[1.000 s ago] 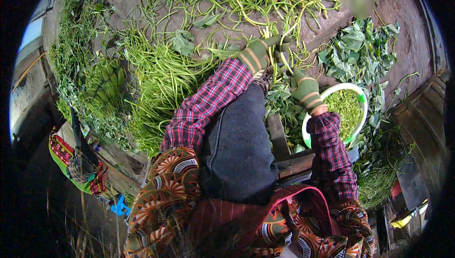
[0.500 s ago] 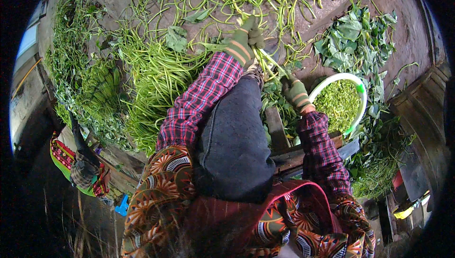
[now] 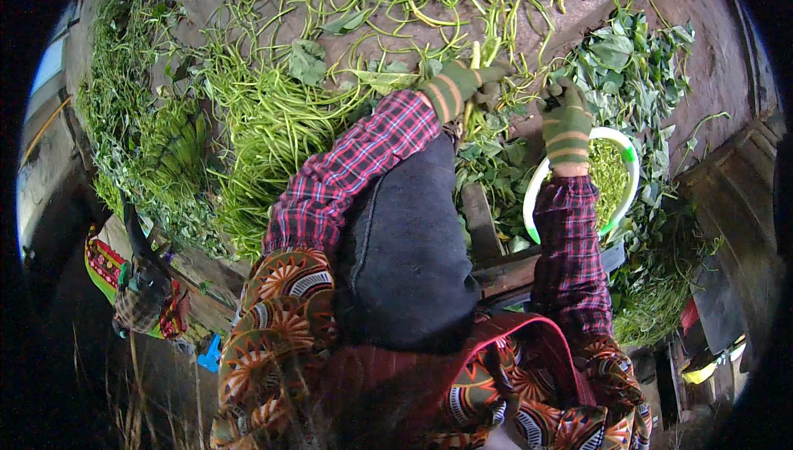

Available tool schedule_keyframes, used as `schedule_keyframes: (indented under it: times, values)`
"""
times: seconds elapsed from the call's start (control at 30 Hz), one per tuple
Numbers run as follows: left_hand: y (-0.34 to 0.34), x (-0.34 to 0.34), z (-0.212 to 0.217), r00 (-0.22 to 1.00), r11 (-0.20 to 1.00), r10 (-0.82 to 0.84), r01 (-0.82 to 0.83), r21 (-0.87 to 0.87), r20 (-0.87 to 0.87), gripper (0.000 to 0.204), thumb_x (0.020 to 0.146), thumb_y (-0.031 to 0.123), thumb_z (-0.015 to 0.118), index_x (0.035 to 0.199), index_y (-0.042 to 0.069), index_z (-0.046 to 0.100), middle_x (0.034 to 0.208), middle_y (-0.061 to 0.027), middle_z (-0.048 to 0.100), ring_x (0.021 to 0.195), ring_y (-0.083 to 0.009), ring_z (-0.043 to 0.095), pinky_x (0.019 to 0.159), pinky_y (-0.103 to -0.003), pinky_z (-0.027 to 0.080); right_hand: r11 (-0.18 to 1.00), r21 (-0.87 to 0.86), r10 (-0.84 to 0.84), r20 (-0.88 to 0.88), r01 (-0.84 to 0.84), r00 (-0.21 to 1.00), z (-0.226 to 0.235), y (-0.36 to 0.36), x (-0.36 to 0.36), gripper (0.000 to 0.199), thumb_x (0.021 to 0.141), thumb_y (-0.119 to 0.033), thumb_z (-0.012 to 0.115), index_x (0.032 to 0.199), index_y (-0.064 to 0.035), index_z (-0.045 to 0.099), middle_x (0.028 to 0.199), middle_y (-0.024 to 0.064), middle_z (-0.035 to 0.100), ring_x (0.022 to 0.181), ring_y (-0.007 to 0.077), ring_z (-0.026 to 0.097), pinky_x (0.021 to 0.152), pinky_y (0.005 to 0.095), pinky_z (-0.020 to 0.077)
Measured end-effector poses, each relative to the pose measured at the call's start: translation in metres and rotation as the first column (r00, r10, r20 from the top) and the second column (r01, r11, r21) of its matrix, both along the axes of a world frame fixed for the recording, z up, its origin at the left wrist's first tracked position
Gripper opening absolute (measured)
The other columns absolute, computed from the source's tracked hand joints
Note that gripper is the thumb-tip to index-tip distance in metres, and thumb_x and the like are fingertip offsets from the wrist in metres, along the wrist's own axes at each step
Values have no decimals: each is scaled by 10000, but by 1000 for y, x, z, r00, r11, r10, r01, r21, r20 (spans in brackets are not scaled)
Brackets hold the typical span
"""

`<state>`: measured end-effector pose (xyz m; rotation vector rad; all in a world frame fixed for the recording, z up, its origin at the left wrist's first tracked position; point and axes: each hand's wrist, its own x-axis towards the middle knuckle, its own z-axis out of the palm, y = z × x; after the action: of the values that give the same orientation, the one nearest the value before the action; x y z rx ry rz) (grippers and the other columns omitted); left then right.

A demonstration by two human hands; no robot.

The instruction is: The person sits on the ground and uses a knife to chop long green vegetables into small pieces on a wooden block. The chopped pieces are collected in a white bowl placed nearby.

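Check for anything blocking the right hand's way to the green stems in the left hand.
Only the left hand itself, wrapped around part of the green stems; nothing visible stands in the gap between it and the right hand.

Dark jeans point(image 3: 413, 243), seam point(image 3: 369, 220) down leg. Left of jeans: pink-navy plaid sleeve point(image 3: 351, 161); right of jeans: matching sleeve point(image 3: 566, 243), gathered cuff point(image 3: 568, 186). Above jeans: olive left glove point(image 3: 450, 90), tan-striped. Above-right: olive right glove point(image 3: 567, 129), likewise striped. Below jeans: maroon cloth point(image 3: 372, 377), orange-olive sunburst-print fabric point(image 3: 476, 394).
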<state>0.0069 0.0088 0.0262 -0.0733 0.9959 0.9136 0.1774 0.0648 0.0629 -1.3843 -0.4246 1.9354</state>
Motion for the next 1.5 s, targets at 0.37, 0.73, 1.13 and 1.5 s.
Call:
schedule_keyframes:
  times: [0.37,0.73,1.13,1.5]
  values:
    - [-3,1,16,981,987,-156,150,-56,-113,223,781,155,476,957,23,513,739,-77,570,559,-159,544,514,-270,471,998,-62,7,-249,-23,968,10,-23,-35,175,799,-118,350,876,-27,479,671,47,452,644,151,476,497,233,398]
    - [-7,-6,8,864,986,157,-108,-129,478,217,829,168,379,960,35,489,712,-55,575,684,-172,571,615,-326,487,923,143,367,-34,-359,930,17,-49,-28,85,757,-58,395,780,-3,456,588,17,374,525,114,408,443,232,358]
    - [-9,-11,2,941,947,290,-256,-194,176,145,795,187,448,698,81,430,447,54,240,375,-76,242,455,-290,385,909,19,283,704,-416,651,-63,-45,10,274,746,-211,474,924,-3,478,769,112,553,665,217,530,596,306,415]
    - [-10,-9,-5,968,954,228,-199,-226,108,135,794,191,448,716,82,434,459,49,254,385,-86,241,466,-282,362,595,-91,323,937,-798,134,-99,-21,-17,557,536,-178,671,999,-28,400,851,184,506,783,355,503,645,381,417]
